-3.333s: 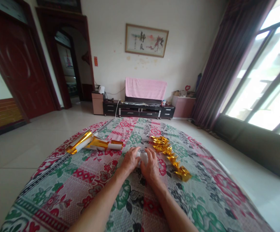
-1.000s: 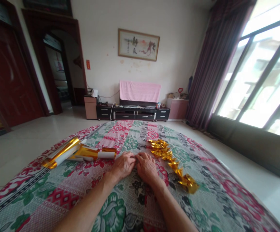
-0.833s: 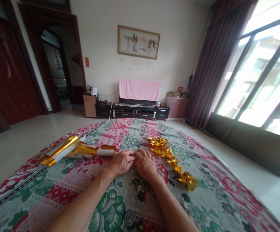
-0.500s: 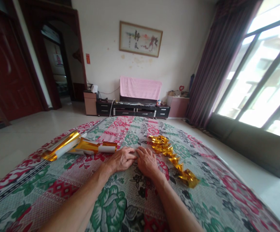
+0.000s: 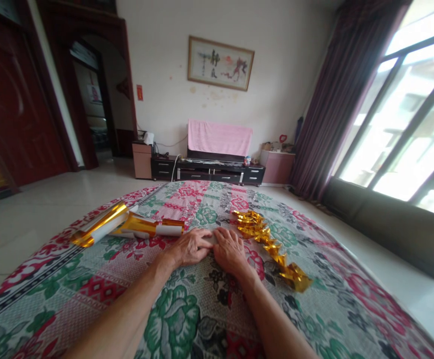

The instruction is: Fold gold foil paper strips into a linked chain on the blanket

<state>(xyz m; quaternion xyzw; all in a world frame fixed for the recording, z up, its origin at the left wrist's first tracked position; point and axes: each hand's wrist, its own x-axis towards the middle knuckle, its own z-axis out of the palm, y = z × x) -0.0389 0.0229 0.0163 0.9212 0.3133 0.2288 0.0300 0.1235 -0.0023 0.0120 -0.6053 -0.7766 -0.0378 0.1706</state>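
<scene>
Side by side on the tablecloth, my left hand [image 5: 194, 246] and my right hand [image 5: 229, 248] press down with fingers closed on a small piece of paper [image 5: 211, 239]. Only its pale greyish side shows between the fingers; the rest is covered by the hands. Beyond my right hand runs a curved row of several folded gold foil paper pieces [image 5: 265, 238]. Curled gold foil sheets with white backs [image 5: 101, 225] lie to the left, and one rolled end [image 5: 169, 228] comes close to my left hand.
A flowered cloth [image 5: 172, 319] in red, green and grey covers the round table. Past its far edge stands a low black cabinet [image 5: 196, 175] with a pink cloth [image 5: 220, 137] over the thing on it. A curtain [image 5: 332, 99] and window are on the right.
The view has shifted slightly, so everything appears a little further right. Both hands stay on the paper in nearly the same pose.
</scene>
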